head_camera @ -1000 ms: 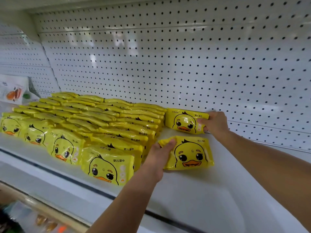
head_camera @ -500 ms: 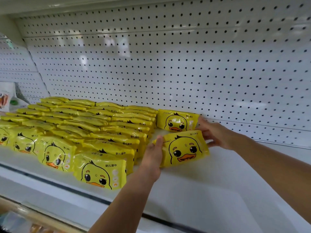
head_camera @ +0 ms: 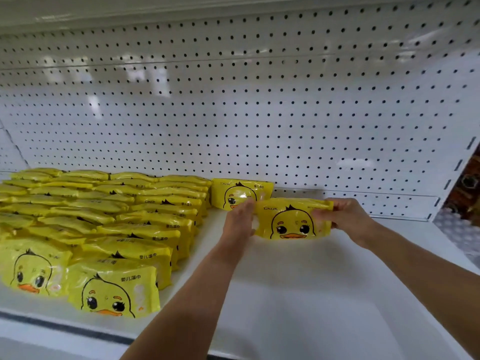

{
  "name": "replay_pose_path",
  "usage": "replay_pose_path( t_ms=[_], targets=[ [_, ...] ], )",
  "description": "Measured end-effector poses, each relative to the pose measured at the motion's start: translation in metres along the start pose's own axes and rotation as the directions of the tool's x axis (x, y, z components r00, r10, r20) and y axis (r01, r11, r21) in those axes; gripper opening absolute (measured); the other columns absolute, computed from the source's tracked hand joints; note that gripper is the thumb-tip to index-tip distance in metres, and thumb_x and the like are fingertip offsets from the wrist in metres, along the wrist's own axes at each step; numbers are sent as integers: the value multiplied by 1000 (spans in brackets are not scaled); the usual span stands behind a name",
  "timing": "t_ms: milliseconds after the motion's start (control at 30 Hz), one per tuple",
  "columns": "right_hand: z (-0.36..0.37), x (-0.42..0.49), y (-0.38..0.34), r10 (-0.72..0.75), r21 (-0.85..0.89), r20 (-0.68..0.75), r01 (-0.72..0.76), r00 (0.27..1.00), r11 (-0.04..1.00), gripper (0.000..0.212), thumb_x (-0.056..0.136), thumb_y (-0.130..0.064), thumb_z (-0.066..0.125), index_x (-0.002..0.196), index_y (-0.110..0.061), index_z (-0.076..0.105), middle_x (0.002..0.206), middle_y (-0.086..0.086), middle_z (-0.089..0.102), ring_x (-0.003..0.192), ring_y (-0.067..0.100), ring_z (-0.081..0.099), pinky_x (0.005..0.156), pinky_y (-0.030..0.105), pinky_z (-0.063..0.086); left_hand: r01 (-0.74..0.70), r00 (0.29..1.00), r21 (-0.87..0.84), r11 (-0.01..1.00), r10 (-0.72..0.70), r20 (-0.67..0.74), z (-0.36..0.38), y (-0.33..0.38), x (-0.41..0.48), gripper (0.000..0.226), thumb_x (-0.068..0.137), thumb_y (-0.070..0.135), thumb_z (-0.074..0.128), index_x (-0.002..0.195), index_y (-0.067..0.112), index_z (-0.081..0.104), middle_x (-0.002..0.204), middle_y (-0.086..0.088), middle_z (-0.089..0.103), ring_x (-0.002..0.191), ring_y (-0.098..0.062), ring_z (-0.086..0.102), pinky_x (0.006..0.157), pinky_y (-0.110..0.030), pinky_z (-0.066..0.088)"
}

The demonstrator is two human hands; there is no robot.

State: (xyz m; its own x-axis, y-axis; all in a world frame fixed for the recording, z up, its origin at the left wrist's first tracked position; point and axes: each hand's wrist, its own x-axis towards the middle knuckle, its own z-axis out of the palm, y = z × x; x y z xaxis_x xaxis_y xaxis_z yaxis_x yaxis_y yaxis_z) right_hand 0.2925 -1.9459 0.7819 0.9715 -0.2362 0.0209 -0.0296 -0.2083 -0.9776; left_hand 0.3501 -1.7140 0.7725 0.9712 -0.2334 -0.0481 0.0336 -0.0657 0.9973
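From the head view, both hands hold one yellow duck-print pack (head_camera: 292,220) upright on the white shelf (head_camera: 311,281) — the left hand (head_camera: 239,222) presses its left end with fingers fairly straight, the right hand (head_camera: 342,219) curls round its right end, thumb on the front. The pack stands just in front of and right of another upright pack (head_camera: 241,190) near the pegboard back wall (head_camera: 259,100). To the left, rows of identical packs (head_camera: 117,229) fill the shelf — leaning one on another
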Motion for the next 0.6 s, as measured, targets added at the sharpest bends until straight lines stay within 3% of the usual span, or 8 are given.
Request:
replay_pose_path(
  t_ms=[100,267,400,500,600],
  targets=[
    [-19,8,10,35,61,-152,-26,988,998,11,80,-1,73,89,-8,72,72,8,70,62,20,64,55,28,55,99,993,-161,982,-108,-50,1,-2,19,16,103,34,41,100,29,56,106,2,53,107,-22,50,97,-42,50],
    [-27,26,18,61,100,-228,-39,972,994,21,80,0,73,100,-6,70,79,16,65,61,22,60,48,25,55,144,984,-290,946,-167,-58,8,-13,37,36,102,39,43,134,23,49,133,-2,49,126,-26,47,94,-35,48],
    [-21,35,15,3,97,-250,22,968,995,22,80,5,71,98,-9,70,77,13,63,57,15,59,45,21,51,169,979,-299,939,-195,-60,13,-16,44,26,102,40,43,121,25,52,131,-5,51,123,-25,50,90,-34,48],
    [-16,40,15,-4,85,-267,27,964,996,19,81,7,70,94,-7,69,72,7,63,55,15,57,45,18,50,180,975,-307,934,-211,-70,14,-14,43,16,102,38,43,106,26,54,120,-3,51,113,-22,51,93,-34,48],
    [-15,45,18,-10,0,-305,11,952,1000,14,79,2,74,87,-9,72,68,6,63,53,10,58,51,17,50,184,973,-329,926,-219,-72,15,-12,43,16,103,38,43,111,25,50,114,0,49,113,-22,49,99,-36,47]
  ],
)
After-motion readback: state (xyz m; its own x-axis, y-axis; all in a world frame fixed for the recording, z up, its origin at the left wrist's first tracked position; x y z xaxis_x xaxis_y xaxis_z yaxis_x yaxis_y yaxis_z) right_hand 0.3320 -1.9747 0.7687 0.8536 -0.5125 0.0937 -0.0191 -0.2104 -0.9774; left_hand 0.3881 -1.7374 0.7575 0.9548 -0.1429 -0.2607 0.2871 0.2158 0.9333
